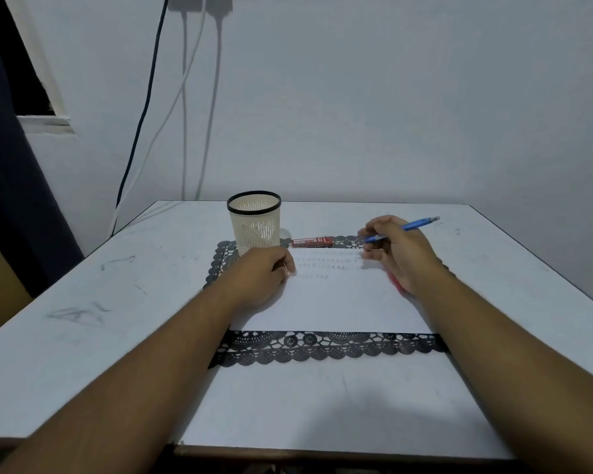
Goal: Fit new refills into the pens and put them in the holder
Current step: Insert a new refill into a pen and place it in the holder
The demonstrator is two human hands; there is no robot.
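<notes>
My right hand (399, 249) grips a blue pen (416, 225), tip pointing left over the white sheet of paper (329, 302). Part of a red pen (396, 283) shows from under that hand's heel. My left hand (264, 273) rests on the paper's left edge with curled fingers; a thin pale sliver shows at the fingertips, and I cannot tell what it is. A cream slotted pen holder (254, 220) with a black rim stands upright just beyond my left hand. To its right lies a red refill case (311, 241).
A black lace mat (322, 348) lies under the paper on the white table (117, 319). The wall stands right behind the table's far edge, with cables (144, 114) hanging at the left. The table's near edge runs along the bottom.
</notes>
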